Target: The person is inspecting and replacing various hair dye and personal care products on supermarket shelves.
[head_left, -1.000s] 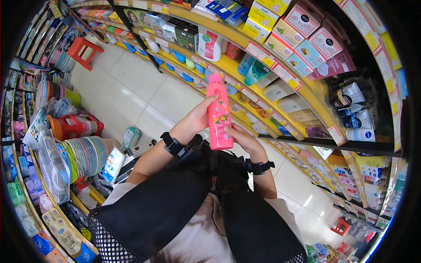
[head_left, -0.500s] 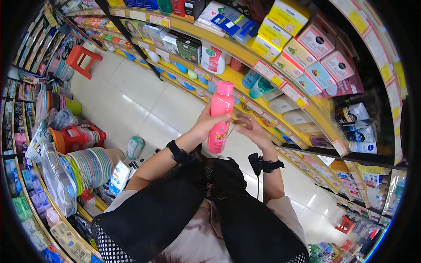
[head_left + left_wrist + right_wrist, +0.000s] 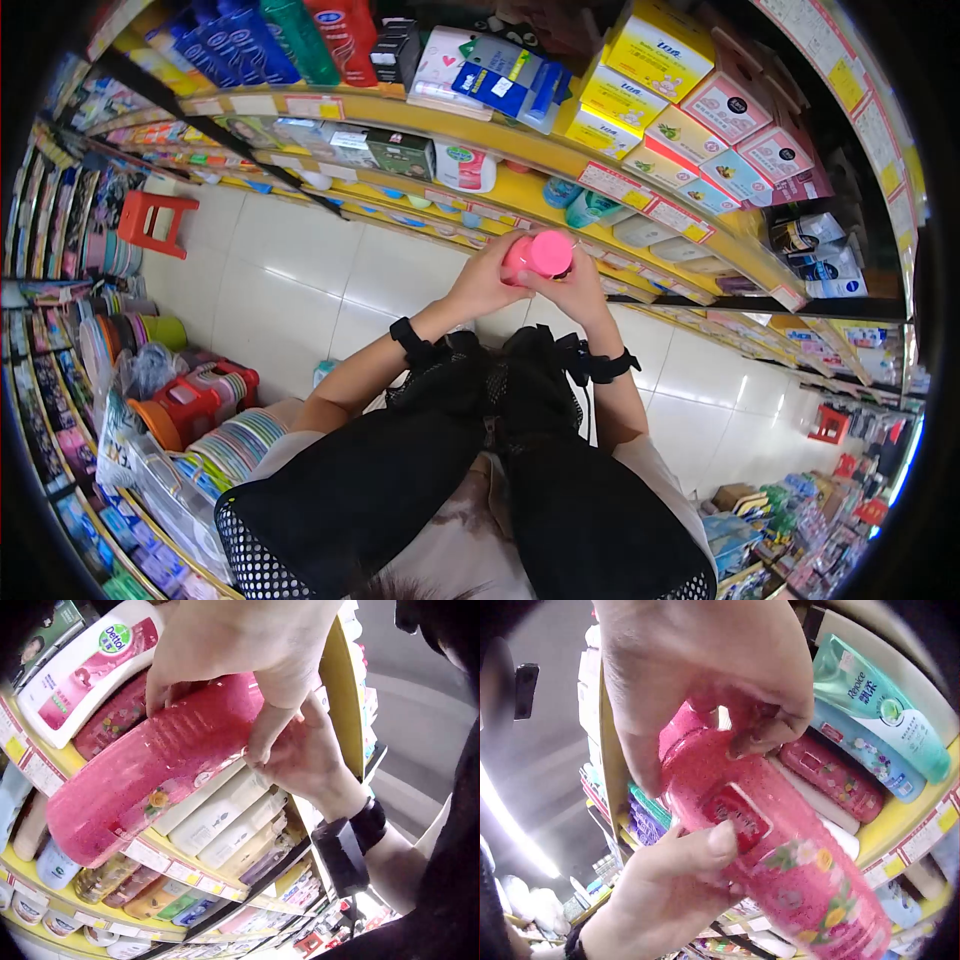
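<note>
A pink shampoo-like bottle with flower print is tilted with its cap toward my head, held in front of my body. My left hand grips its body, and in the right wrist view the left thumb lies beside the red label. Up at the neck and cap, my right hand curls its fingers, seen large as the right hand in its own wrist view. The left wrist view shows the bottle reaching out past the left hand; the cap is hidden there.
A yellow-edged shelf of toiletries runs ahead, with a Dettol bottle, yellow boxes and a Rejoice tube. At left stand a red stool and stacked basins. Pale floor tiles lie between the shelves.
The bottle has tipped so its cap faces my head. My right hand left the bottle, then came back to its neck and cap. The left hand kept its grip, and the head view has shifted.
</note>
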The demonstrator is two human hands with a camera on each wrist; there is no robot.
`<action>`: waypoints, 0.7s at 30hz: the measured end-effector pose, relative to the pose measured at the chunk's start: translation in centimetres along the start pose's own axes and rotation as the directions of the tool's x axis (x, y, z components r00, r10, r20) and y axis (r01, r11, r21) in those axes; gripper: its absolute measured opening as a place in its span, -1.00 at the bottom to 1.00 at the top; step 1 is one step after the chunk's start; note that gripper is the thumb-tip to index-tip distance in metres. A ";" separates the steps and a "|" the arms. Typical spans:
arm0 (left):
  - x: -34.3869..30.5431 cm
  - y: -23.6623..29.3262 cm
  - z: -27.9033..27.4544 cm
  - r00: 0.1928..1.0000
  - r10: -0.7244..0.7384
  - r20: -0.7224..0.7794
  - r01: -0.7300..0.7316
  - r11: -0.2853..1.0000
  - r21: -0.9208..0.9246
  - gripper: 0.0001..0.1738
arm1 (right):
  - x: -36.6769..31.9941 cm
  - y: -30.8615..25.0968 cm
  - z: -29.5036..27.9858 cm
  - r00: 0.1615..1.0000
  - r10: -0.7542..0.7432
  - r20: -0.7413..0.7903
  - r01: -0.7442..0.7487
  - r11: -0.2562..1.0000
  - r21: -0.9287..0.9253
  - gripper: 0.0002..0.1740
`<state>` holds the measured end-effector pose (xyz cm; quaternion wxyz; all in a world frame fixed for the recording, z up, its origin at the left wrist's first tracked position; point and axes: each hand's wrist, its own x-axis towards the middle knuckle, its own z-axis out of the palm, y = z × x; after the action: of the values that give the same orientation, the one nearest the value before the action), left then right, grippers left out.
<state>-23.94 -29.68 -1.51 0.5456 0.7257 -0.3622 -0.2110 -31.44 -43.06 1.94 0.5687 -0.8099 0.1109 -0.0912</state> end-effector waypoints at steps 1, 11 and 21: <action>0.6 0.0 0.0 0.999 0.024 -0.021 -0.022 0.997 0.075 -0.23 | 0.2 -0.3 0.2 1.000 0.006 -0.013 -0.006 1.000 -0.003 -0.45; 5.3 -2.1 0.0 0.947 0.283 -0.155 -0.227 0.926 0.301 -0.27 | 3.9 2.5 0.2 0.922 -0.342 -0.179 0.297 0.925 -0.237 -0.51; 8.0 -3.3 -0.3 0.941 0.244 -0.234 -0.137 0.908 0.395 -0.41 | 7.0 5.6 -1.0 0.985 -0.139 -0.103 0.117 0.974 -0.196 -0.55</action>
<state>-17.61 -35.05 -3.86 0.4611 0.7991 -0.3852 0.0207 -25.42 -47.77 -2.86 0.4748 -0.8590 0.0996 -0.1638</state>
